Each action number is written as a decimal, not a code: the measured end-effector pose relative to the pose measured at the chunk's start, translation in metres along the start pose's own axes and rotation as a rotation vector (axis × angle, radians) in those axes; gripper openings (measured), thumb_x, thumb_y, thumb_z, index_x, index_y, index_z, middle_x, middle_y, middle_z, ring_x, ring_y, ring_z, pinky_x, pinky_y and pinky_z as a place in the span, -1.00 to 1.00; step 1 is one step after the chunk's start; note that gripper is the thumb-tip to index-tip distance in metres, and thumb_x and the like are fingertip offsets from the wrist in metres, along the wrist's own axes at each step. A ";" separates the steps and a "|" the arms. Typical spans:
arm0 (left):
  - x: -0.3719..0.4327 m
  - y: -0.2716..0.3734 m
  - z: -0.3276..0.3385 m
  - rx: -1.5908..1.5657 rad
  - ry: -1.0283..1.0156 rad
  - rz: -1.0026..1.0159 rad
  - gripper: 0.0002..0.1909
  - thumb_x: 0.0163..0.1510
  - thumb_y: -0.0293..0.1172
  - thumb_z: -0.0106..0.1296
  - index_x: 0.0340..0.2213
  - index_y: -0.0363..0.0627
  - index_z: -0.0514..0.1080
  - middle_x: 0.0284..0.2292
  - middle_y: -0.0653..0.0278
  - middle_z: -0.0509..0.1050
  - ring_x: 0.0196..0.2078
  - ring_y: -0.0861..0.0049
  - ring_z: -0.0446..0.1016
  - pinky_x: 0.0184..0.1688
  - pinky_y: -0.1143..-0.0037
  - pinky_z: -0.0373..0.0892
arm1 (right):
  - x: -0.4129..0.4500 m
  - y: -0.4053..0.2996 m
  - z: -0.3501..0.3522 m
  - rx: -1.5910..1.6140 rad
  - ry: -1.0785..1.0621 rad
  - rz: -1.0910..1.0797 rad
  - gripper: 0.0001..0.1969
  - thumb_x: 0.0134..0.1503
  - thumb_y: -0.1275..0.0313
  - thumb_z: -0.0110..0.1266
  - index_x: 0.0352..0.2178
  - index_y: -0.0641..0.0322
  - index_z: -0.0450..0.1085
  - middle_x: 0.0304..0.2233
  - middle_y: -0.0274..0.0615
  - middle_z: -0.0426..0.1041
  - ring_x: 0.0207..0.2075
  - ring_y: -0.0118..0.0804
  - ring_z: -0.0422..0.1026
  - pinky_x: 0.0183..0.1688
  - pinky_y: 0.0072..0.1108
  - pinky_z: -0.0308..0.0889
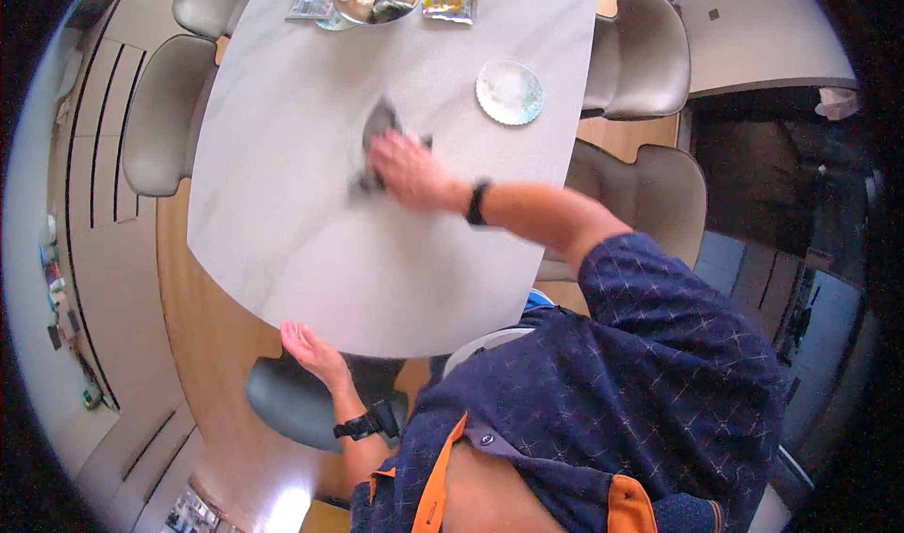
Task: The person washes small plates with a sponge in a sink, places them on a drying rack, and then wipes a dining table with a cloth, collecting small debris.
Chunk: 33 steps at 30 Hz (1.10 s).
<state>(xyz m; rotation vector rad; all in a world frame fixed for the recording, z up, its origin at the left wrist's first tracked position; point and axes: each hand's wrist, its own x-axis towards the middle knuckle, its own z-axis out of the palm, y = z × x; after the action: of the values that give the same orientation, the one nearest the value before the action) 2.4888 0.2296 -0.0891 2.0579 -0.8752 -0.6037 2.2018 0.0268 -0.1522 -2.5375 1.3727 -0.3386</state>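
Observation:
My right hand [412, 173] reaches over the white marble-patterned table [311, 264], pressed palm down on a dark grey cloth [382, 122]. Parts of the cloth stick out around the fingers, and both hand and cloth are blurred. Beside the table's near edge, at the lower left, my left hand [316, 355] is turned partly palm up with extended fingers and nothing in it. A small scalloped plate [510, 93] with a pale green-blue pattern sits to the right of the cloth.
At the far end stands a bowl [418, 3] of round bun-like food, between a silvery packet [311, 3] and a colourful packet [450, 6]. Grey chairs line the left side [166, 116] and right side [653, 56]. A dark chair [289, 399] is below my left hand.

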 end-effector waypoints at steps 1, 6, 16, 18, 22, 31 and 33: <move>0.005 -0.002 0.004 -0.025 -0.032 0.031 -0.53 0.21 -0.45 -0.21 0.09 -0.41 0.04 0.11 -0.08 0.14 0.16 0.23 0.16 0.19 0.36 0.13 | -0.033 -0.018 0.005 0.014 -0.064 -0.111 -0.42 0.05 0.28 0.00 0.10 0.23 0.16 0.21 -0.04 0.03 0.24 0.05 -0.03 0.24 -0.15 -0.10; 0.017 0.024 0.029 -0.092 -0.136 0.074 -0.53 0.21 -0.46 -0.22 0.10 -0.39 0.03 0.12 -0.06 0.12 0.18 0.23 0.14 0.20 0.35 0.12 | -0.175 -0.030 -0.055 0.186 -0.338 -0.109 -0.37 -0.03 0.42 0.01 0.13 0.19 0.10 0.23 -0.03 -0.03 0.28 -0.01 -0.11 0.28 -0.19 -0.19; 0.015 0.042 0.056 -0.129 -0.245 0.045 -0.52 0.22 -0.46 -0.20 0.12 -0.33 0.00 0.12 -0.06 0.11 0.18 0.23 0.13 0.19 0.36 0.12 | -0.171 0.114 -0.070 -0.158 0.210 0.518 -0.37 0.01 0.35 -0.04 0.11 0.42 0.05 0.15 0.22 0.04 0.19 0.22 0.01 0.22 -0.15 -0.06; 0.014 0.044 0.057 -0.123 -0.259 0.078 -0.52 0.21 -0.48 -0.21 0.12 -0.32 0.00 0.12 -0.07 0.11 0.18 0.21 0.14 0.19 0.36 0.13 | -0.148 0.135 -0.065 -0.168 0.192 0.531 -0.38 0.04 0.36 -0.04 0.12 0.41 0.05 0.17 0.19 0.03 0.22 0.18 -0.01 0.24 -0.19 -0.08; 0.007 0.045 0.054 -0.122 -0.237 0.068 -0.52 0.21 -0.48 -0.21 0.12 -0.32 0.00 0.12 -0.08 0.11 0.17 0.20 0.15 0.19 0.36 0.12 | -0.069 0.143 -0.057 -0.123 0.145 0.432 -0.38 0.05 0.35 -0.11 0.14 0.39 0.02 0.21 0.13 -0.02 0.26 0.12 -0.09 0.27 -0.19 -0.15; 0.000 0.017 0.045 -0.079 -0.207 0.045 -0.51 0.20 -0.45 -0.19 0.11 -0.33 0.01 0.11 -0.09 0.12 0.18 0.21 0.13 0.19 0.35 0.12 | -0.056 -0.026 -0.036 -0.161 -0.214 -0.170 -0.48 0.06 0.33 -0.06 0.05 0.31 0.16 0.10 0.04 0.18 0.15 -0.05 0.15 0.20 -0.24 0.01; -0.003 0.020 0.043 -0.037 -0.216 0.054 -0.51 0.21 -0.43 -0.20 0.11 -0.35 0.01 0.12 -0.09 0.11 0.18 0.22 0.14 0.19 0.35 0.13 | -0.108 -0.049 -0.032 0.215 -0.010 -0.409 -0.55 0.05 0.39 -0.05 0.00 0.28 0.21 0.02 -0.01 0.24 0.07 -0.10 0.21 0.15 -0.23 0.06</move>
<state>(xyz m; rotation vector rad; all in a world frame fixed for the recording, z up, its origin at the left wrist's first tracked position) 2.4505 0.2019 -0.0967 1.9544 -1.0321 -0.8171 2.1722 0.1408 -0.1162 -2.6120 0.7552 -0.5128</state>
